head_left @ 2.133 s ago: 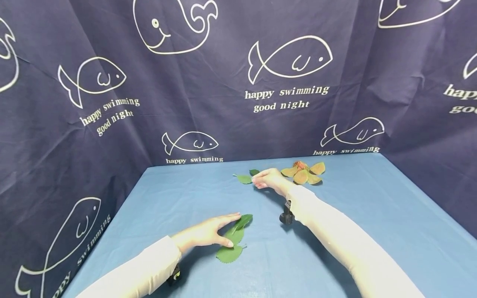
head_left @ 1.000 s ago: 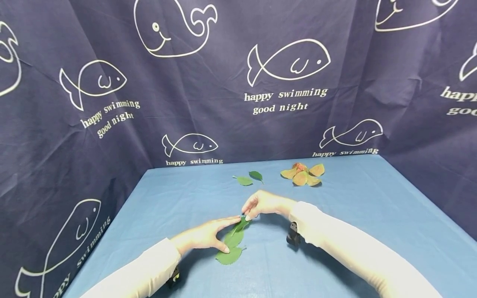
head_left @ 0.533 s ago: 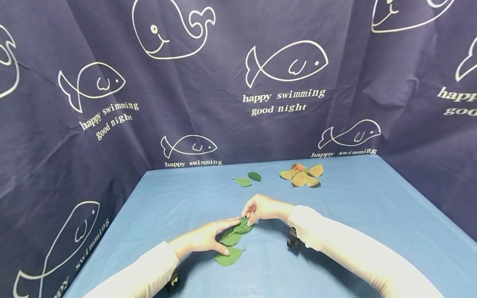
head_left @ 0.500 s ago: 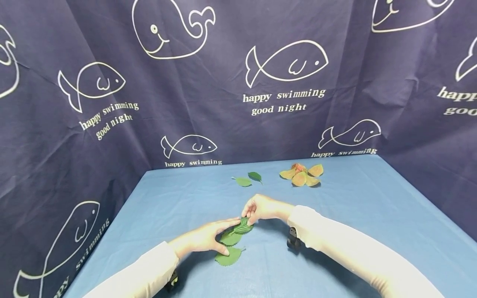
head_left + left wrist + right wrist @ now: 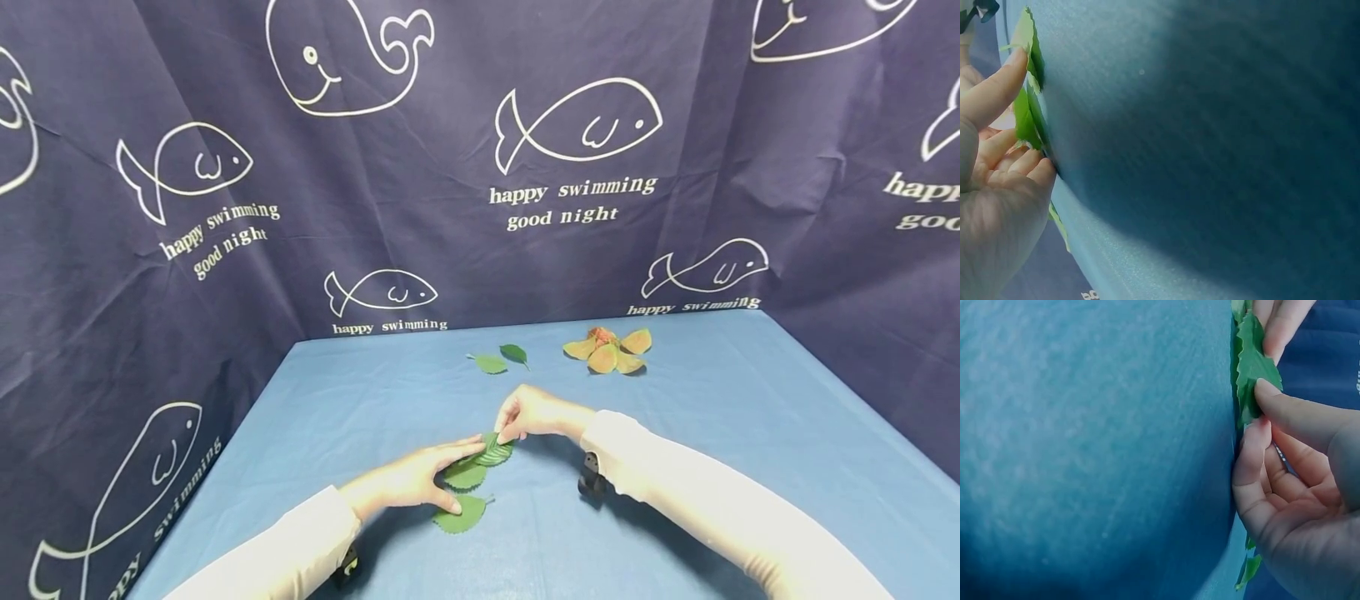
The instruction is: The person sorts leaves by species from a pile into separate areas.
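In the head view, several green serrated leaves lie in a short overlapping row on the blue cloth. My right hand pinches the far edge of the top, strongly veined leaf between thumb and forefinger; the right wrist view shows this dark green leaf under the thumb tip. A smoother leaf lies partly beneath it. My left hand spreads along the row's left side, fingers extended and near the top leaf. Its thumb tip touches the nearest leaf, whose stem points right.
Two loose leaves, one light and one dark, lie farther back. To their right is an orange-yellow flower-like piece with a reddish centre. A dark fish-print curtain stands behind the blue-covered table.
My right hand has come from beside the far leaves to the near row and grips the top leaf. Since half a second ago, that leaf has shifted slightly right and away. The left hand stays nearly still.
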`<state>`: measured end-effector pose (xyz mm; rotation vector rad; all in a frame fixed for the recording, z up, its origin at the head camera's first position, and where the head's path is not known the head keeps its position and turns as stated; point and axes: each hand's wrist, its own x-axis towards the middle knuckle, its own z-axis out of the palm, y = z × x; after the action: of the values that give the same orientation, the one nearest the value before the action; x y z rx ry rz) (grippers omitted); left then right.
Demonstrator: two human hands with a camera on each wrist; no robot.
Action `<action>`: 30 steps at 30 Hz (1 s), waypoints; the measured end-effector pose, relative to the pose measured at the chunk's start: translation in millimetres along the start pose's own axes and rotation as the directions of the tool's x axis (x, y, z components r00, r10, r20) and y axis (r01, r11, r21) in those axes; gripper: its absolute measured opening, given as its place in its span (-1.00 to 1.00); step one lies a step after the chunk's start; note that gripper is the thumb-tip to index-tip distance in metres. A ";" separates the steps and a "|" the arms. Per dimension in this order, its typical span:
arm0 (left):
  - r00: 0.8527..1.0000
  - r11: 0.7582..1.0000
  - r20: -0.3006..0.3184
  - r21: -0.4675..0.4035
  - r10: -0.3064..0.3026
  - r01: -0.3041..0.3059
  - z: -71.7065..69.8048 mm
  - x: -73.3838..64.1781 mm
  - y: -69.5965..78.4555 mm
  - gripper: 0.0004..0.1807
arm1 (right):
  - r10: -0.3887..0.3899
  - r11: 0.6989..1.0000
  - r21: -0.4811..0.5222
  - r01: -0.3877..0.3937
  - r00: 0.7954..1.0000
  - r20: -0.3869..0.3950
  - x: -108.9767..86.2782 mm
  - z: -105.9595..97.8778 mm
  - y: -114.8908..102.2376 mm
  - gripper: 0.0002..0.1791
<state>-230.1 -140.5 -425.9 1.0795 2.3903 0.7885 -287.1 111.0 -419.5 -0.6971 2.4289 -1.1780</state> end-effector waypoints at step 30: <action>1.000 0.999 0.014 -0.032 0.004 -0.004 0.1 0.1 -3.5 -0.22 | 0.064 0.990 0.130 -0.053 0.994 -0.089 -7.1 -41.3 15.6 -0.80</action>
<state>-232.0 -142.3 -428.3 1.0744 2.3568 0.8148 -306.5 149.2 -406.9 -0.5403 2.4051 -1.3564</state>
